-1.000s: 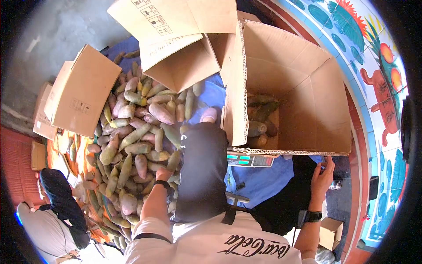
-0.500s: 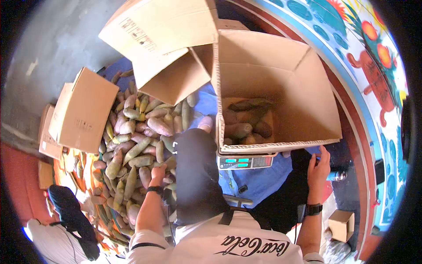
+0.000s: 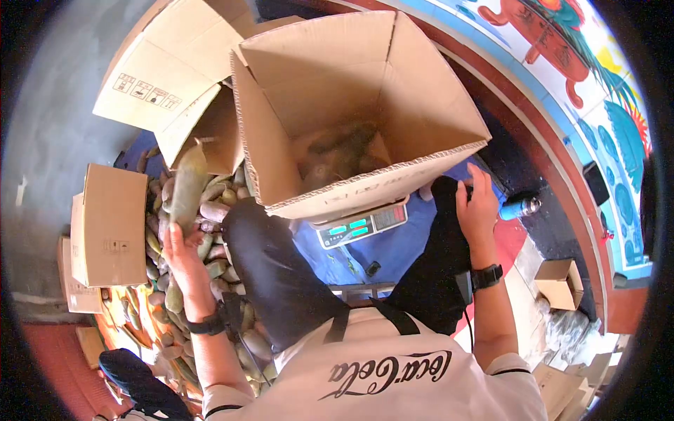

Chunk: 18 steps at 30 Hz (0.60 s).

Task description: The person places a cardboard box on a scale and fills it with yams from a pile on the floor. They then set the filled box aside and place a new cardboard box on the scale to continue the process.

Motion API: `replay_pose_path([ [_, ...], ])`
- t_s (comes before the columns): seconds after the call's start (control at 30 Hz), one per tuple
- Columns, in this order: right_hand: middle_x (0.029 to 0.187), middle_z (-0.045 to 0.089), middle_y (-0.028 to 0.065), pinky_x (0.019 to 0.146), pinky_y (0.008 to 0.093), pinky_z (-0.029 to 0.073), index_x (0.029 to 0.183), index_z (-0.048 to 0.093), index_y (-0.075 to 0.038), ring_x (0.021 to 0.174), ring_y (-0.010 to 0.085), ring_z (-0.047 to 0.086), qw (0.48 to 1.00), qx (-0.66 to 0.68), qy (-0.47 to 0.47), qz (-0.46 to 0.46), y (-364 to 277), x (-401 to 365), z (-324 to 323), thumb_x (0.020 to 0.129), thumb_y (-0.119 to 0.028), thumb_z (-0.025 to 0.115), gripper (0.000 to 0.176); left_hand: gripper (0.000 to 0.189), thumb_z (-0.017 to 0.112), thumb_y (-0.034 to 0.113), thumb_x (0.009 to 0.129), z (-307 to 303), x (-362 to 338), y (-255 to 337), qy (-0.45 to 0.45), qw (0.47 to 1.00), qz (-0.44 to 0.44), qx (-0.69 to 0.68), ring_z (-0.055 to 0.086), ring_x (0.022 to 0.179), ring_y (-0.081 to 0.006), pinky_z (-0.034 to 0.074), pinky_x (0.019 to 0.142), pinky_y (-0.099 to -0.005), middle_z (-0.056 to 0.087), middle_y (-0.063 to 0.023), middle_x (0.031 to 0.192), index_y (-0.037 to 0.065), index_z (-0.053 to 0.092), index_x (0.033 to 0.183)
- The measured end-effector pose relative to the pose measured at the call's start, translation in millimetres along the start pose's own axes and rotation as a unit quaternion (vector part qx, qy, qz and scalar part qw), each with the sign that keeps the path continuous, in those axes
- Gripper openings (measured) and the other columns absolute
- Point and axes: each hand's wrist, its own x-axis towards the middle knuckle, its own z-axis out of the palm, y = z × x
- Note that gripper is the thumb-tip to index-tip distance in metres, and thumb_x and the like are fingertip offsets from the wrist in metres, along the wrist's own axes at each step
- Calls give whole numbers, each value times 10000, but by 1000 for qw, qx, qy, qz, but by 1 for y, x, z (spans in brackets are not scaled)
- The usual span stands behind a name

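My left hand (image 3: 184,254) grips the lower end of a long greenish radish (image 3: 187,188) and holds it upright above the pile of radishes (image 3: 214,210). The radish is slightly blurred. In front of me a large open cardboard box (image 3: 365,184) stands on a digital scale (image 3: 361,226) with lit displays. Several radishes (image 3: 340,151) lie on the shaded bottom of that box. Near the box's right corner, over my knee, my right hand (image 3: 479,207) is empty with its fingers apart.
More cardboard boxes (image 3: 112,224) stand left of the pile, and another open box (image 3: 165,63) is behind it. A blue bottle (image 3: 519,208) lies on the right. A small box (image 3: 559,283) sits beyond my right arm. At lower left another person's dark-clothed leg (image 3: 137,379) shows.
My left hand has come up from the pile with a radish in it. The view has turned, so the large box appears further left. My right hand stays near its corner.
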Motion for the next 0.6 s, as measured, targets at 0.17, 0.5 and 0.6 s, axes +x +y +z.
replay_pose_path([
  [0.17,1057,589,160,702,392,519,1173,517,-40,818,317,624,999,3,26,-25,4,-1,0,826,-87,611,363,375,483,286,972,34,-7,40,-93,993,47,-61,593,922,-189,491,778,-307,588,-127,1096,-27,513,1176],
  [0.5,1022,585,160,690,388,517,1157,519,-33,810,316,621,998,12,37,-39,5,-1,-2,821,-78,623,354,311,471,218,968,108,-32,71,-153,884,352,268,564,977,-210,442,885,-333,606,-129,1068,-14,553,1159],
  [0.6,1039,585,163,696,388,516,1145,526,-31,826,318,624,998,18,43,-36,9,-2,0,823,-80,621,340,307,511,238,950,119,-35,66,-173,810,419,371,577,925,-254,447,840,-350,607,-145,997,10,568,1147],
])
